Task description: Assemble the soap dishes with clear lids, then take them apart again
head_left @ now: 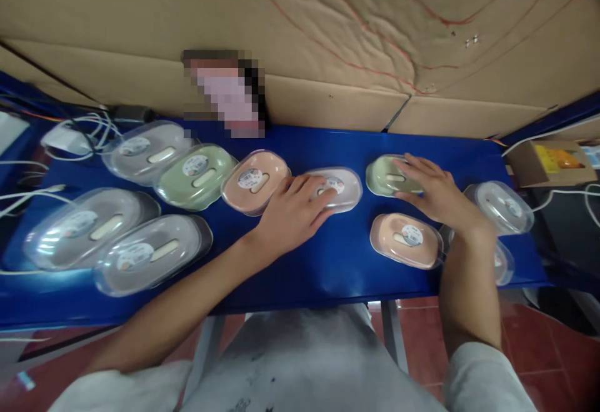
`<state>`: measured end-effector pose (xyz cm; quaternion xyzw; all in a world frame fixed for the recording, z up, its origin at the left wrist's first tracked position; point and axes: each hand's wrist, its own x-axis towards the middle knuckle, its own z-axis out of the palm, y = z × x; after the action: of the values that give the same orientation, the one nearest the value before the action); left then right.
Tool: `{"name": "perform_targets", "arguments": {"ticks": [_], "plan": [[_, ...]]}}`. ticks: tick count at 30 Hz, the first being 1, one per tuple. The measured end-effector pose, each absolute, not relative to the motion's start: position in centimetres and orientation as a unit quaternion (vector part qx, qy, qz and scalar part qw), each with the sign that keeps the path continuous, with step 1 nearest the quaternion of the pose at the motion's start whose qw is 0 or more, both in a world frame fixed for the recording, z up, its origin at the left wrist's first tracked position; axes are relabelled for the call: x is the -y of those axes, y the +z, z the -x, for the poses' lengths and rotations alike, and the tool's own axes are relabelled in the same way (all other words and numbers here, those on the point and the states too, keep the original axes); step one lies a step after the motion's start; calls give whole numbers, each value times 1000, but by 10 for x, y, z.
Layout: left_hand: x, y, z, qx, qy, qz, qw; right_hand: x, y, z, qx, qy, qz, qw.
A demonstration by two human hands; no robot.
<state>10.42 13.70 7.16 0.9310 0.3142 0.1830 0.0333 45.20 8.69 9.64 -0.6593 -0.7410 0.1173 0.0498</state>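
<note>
My left hand (295,212) lies over the left end of a pale grey oval box (347,188) with a clear lid and a round label, its fingers bent onto the lid. My right hand (435,190) spans the right end of a green oval box (385,174), thumb at the near side and fingers at the far side. Below that box sits a peach oval box (407,241), and another peach box (255,180) lies just left of my left hand. My fingers hide parts of both boxes they touch.
Left on the blue table (300,284) stand a green box (195,175) and several grey boxes (152,254). Two more grey boxes (505,207) are at the right, one partly behind my right forearm. White cables (96,134) lie at the left; cardboard (323,102) walls the back.
</note>
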Motion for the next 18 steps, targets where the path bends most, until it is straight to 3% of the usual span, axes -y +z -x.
{"name": "perform_targets", "arguments": {"ticks": [8, 12, 18], "plan": [[-152, 75, -122, -338, 210, -917, 17, -60, 120, -423, 746, 20, 636, 196], [-124, 72, -123, -302, 167, -938, 14, -43, 111, -421, 777, 61, 605, 164], [-135, 74, -129, -301, 128, -944, 43, -82, 72, -440, 783, 75, 609, 104]]}}
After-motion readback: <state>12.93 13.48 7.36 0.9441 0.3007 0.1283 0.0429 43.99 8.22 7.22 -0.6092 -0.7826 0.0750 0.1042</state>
